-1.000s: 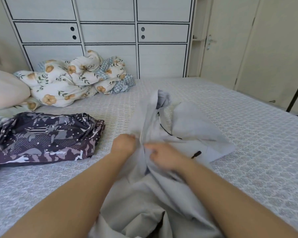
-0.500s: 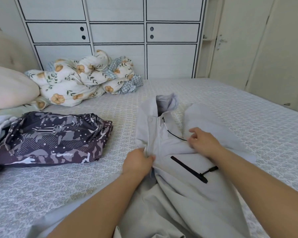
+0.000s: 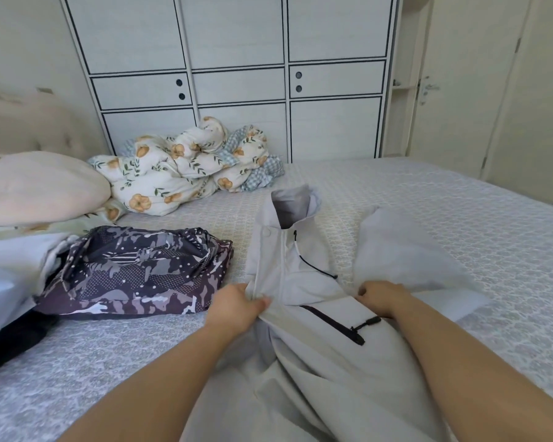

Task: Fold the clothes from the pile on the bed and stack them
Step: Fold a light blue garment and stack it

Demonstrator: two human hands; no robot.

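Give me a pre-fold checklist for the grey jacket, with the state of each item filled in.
1. Left hand grips the grey jacket at its left edge: ok.
2. Right hand has a hold on the jacket's right side: cannot tell, fingers hidden.
3. Jacket front lies flat: not ok, the lower part is bunched.
4. Right sleeve spread out on the bed: ok.
5. Camouflage garment clear of the jacket: ok, lying apart on the left.
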